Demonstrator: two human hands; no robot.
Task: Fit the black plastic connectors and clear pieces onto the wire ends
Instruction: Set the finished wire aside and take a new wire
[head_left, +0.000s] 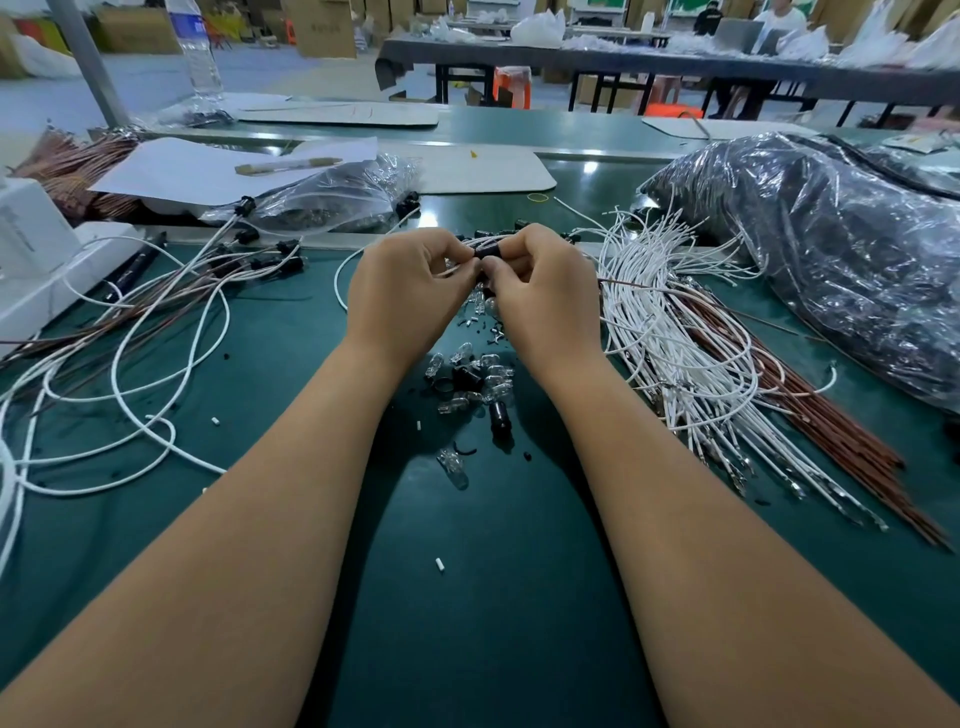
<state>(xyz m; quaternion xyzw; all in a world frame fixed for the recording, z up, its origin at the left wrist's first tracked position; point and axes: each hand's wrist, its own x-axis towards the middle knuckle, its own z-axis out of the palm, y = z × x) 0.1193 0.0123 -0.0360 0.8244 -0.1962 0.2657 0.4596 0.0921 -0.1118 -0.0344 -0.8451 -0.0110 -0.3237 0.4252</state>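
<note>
Head view, frame centre: your right hand (540, 280) pinches the black connector (488, 253); your left hand (402, 291) pinches the white wire (340, 280), limp and light; grip near its tip.

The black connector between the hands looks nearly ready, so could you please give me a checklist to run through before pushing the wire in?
1. Connector held: ok, the right hand pinches it.
2. Wire held: ok, the left hand pinches a white wire at the connector.
3. Wire seated in the connector: cannot tell, fingers hide the joint.
4. Clear pieces within reach: ok, a small pile lies on the mat just below the hands.
5. More wires ready: ok, a white bundle lies right of the hands.
6. Finished leads kept apart: ok, wires with black connectors lie to the left.
</note>
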